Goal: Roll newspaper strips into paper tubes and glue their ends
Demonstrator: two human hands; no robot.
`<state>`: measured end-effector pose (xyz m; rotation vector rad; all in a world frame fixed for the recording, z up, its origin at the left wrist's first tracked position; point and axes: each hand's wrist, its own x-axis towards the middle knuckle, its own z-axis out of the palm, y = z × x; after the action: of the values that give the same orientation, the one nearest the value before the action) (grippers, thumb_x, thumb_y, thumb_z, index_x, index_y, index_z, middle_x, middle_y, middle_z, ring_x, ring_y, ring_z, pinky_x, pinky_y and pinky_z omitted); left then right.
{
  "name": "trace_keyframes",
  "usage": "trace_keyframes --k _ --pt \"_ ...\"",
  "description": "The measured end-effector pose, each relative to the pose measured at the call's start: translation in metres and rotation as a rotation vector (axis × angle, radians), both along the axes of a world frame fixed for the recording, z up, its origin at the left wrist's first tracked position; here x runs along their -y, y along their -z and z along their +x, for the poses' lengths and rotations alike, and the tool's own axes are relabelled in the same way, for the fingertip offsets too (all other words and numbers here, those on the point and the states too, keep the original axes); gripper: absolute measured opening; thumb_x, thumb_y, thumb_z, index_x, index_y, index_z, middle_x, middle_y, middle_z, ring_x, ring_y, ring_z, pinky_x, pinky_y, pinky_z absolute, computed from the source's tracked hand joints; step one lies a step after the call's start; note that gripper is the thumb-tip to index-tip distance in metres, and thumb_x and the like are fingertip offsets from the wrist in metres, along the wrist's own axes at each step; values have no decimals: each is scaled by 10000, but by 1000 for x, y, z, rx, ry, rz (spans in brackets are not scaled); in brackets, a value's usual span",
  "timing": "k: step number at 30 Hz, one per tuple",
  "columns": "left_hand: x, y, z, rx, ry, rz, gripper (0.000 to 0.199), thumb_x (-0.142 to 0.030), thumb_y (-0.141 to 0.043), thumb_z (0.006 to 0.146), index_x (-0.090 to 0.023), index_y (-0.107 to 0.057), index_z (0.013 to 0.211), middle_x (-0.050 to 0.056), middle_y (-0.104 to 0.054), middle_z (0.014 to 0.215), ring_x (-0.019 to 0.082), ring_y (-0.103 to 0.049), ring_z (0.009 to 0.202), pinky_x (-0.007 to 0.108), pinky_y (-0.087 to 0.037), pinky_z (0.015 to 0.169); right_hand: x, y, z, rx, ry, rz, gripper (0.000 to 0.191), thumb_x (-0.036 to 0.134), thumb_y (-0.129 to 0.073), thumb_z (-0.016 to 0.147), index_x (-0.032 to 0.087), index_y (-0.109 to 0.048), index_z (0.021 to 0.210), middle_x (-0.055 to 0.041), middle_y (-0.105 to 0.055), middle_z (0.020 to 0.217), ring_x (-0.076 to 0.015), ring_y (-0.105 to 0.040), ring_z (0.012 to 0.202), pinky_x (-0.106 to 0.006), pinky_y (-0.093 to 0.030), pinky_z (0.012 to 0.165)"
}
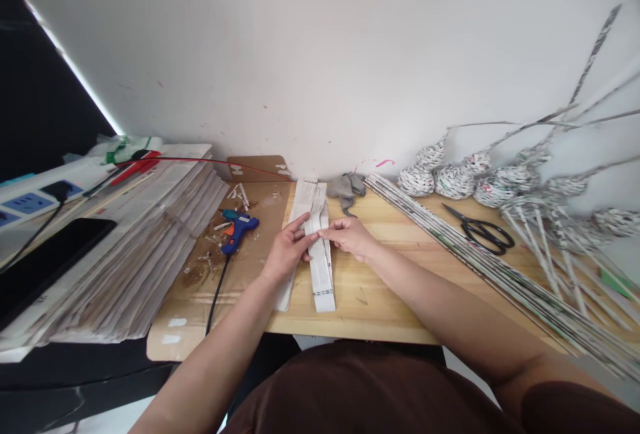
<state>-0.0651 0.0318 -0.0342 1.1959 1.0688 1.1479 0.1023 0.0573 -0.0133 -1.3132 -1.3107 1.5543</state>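
Note:
My left hand (287, 249) grips a long folded newspaper strip (321, 281) from the left, its thumb lying on top and its fingers around the edge. From the right, my right hand (351, 237) pinches the same strip near its middle, with thumb and forefinger close to my left thumb. The strip's printed lower end points toward me, near the table's front edge. Under and beside it lie more flat newspaper strips (303, 195), partly covered by my left hand.
Left: a blue glue gun (239, 231) on cardboard (200, 307), a newspaper stack (150, 267), a black phone (60, 264) and a power strip (30, 206). Behind my hands lies a grey cloth (347, 185). Right: rolled paper sticks (450, 241), black scissors (483, 231) and woven paper gourds (455, 182).

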Motion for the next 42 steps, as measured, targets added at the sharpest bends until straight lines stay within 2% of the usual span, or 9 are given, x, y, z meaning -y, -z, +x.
trace_keyframes --k 3,9,15,18,20,24,27,35,42 --pt "0 0 1 9 -27 -18 681 -340 -747 695 -175 -528 1318 -64 -537 539 59 -468 401 162 -359 394 0 0 3 -15 -10 1 364 394 -761 652 158 -493 581 66 -452 407 -35 -342 359 -158 -183 332" --pt "0 -5 1 52 -216 8 589 -334 -749 686 -162 -598 1229 -70 -515 551 31 -375 366 150 -289 339 -5 6 8 -48 25 -5 217 331 -620 824 164 -533 715 58 -493 462 -53 -383 324 -164 -227 268" --pt "-13 -41 -22 -344 -291 68 516 -357 -740 676 -176 -657 1152 -8 -624 626 68 -444 396 170 -324 335 -1 0 6 49 -75 -26 67 184 -590 841 158 -585 903 44 -593 537 -60 -458 323 -155 -302 281" --pt "-19 -51 -34 -590 -279 81 505 -329 -758 654 -166 -676 1125 25 -650 646 99 -504 423 181 -350 343 2 -5 9 79 -189 -63 78 201 -599 840 167 -564 900 33 -619 562 -72 -502 325 -143 -241 245" --pt "-21 -49 -38 -638 -276 45 548 -307 -753 663 -160 -642 1179 73 -693 790 126 -574 486 198 -411 374 4 -7 12 45 -300 -108 102 228 -602 843 174 -562 920 13 -657 632 -75 -534 337 -137 -202 224" --pt "-17 -35 -40 -478 -231 -59 620 -275 -694 737 -137 -507 1311 158 -657 1111 154 -659 586 263 -529 481 10 -6 11 -74 -437 -240 115 230 -572 866 154 -570 953 -10 -669 632 -93 -587 381 -127 -248 230" --pt "-10 -31 -43 -413 -184 -88 628 -316 -698 748 -110 -492 1304 174 -668 1082 169 -674 605 286 -549 517 14 -5 7 -118 -438 -301 135 196 -532 883 136 -580 995 -13 -663 603 -109 -609 403 -127 -265 235" --pt "13 -39 -41 -401 -105 -124 644 -340 -742 697 -128 -522 1263 133 -693 991 190 -672 696 274 -528 535 18 -3 2 -98 -471 -332 246 150 -452 902 127 -590 1105 -30 -672 632 -118 -625 431 -139 -316 257" --pt "18 -23 -32 -533 -73 -20 747 -361 -792 613 -185 -523 1288 67 -695 899 182 -649 700 266 -495 575 24 0 -2 -148 -497 -337 156 156 -511 849 139 -534 1003 -18 -657 601 -137 -613 418 -153 -359 276"
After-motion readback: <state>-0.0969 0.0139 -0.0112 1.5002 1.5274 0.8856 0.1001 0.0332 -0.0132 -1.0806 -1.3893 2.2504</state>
